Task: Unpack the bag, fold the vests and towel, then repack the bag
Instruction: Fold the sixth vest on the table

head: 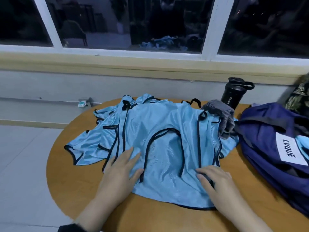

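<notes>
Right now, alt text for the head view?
Both hands, left and right, press flat on a light blue vest spread atop a vest pile on a round wooden table; navy bag, grey towel, black bottle right.

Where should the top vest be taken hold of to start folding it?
Probably at the two shoulder straps, one each side of the neck opening, pinched from above. The top vest lies spread flat over the pile with its neck toward the person, so both straps lie next to the hands. The left hand lies flat on one; the right hand rests on the other.
</notes>
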Available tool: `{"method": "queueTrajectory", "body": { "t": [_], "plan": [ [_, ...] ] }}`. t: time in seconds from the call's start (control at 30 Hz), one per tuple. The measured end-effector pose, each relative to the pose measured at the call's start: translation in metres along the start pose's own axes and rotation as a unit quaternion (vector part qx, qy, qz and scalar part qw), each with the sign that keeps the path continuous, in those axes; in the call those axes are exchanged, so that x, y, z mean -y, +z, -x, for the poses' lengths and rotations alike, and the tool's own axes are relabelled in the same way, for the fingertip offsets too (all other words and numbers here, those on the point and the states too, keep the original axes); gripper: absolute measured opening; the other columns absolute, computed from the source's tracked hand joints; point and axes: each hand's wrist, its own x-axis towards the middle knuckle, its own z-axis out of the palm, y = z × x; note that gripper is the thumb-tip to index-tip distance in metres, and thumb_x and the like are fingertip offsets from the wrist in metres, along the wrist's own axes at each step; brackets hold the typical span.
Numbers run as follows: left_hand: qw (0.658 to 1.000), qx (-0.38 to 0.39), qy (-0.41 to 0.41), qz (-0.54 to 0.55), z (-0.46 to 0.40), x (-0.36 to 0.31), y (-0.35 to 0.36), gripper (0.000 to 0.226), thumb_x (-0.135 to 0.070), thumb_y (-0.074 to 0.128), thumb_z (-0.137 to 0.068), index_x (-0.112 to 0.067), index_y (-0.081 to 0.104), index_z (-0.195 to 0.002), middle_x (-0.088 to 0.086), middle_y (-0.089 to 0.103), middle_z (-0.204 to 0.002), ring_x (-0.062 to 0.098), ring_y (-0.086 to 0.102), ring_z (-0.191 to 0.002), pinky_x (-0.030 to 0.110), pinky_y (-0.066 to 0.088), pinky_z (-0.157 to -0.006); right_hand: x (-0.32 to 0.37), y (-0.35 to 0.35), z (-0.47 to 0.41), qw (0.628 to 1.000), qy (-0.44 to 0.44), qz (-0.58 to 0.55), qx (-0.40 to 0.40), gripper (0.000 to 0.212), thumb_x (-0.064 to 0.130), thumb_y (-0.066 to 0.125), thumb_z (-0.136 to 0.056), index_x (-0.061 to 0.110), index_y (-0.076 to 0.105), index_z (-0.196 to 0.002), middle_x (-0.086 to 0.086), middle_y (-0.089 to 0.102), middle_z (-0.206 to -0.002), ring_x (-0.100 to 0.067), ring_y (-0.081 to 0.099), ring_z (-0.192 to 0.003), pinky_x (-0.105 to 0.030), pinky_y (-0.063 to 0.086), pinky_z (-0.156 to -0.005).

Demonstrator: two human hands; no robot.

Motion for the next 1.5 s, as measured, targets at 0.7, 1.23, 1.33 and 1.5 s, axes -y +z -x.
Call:
{"method": "queueTrajectory", "body": {
  "t": [0.7,1.23,1.33,1.5],
  "plan": [
    [0.995,0.048,0.065,-0.053,-0.040,-0.102,0.049,0.093,-0.083,-0.010,-0.081,-0.041,0.020,-0.159,-0.010,-0.015,-0.168,0.004,-0.025,-0.150,0.037,-0.020,-0.118,0.013,-0.006,-0.082,0.965,0.209,-0.097,-0.127,0.033,0.041,0.063,-0.095,0.025,0.044,-0.073,0.005,0.043,-0.054,-0.016,0.042,-0.050,-0.033,0.028,-0.047],
    [0.998,-0.030,0.058,-0.010,-0.039,-0.094,0.064,0.062,-0.072,0.017,-0.098,-0.039,0.066,-0.116,-0.009,0.039,-0.159,0.006,0.026,-0.150,0.043,0.019,-0.121,-0.037,-0.021,-0.071,0.924,-0.058,-0.096,-0.366,0.039,0.020,0.060,-0.091,0.008,0.058,-0.128,0.000,0.052,-0.135,-0.018,0.045,-0.132,-0.033,0.029,-0.115],
    [0.991,-0.095,0.088,-0.020,-0.038,-0.093,0.067,0.044,-0.060,0.034,-0.102,-0.035,0.070,-0.106,-0.008,0.056,-0.147,0.012,0.045,-0.142,0.042,0.025,-0.114,-0.054,-0.023,-0.094,0.935,-0.155,-0.098,-0.303,0.036,0.011,0.042,-0.100,0.004,0.063,-0.128,-0.004,0.054,-0.144,-0.023,0.044,-0.142,-0.044,0.032,-0.119],
    [0.941,-0.267,0.208,0.014,-0.039,-0.119,0.050,0.012,-0.030,0.062,-0.096,-0.022,0.072,-0.095,-0.009,0.068,-0.099,0.015,0.063,-0.090,0.039,0.042,-0.083,-0.063,-0.026,-0.110,0.955,-0.121,-0.182,-0.199,0.052,0.000,0.040,-0.096,0.013,0.052,-0.145,0.008,0.045,-0.156,-0.008,0.037,-0.147,-0.027,0.028,-0.121]
  ]
}}
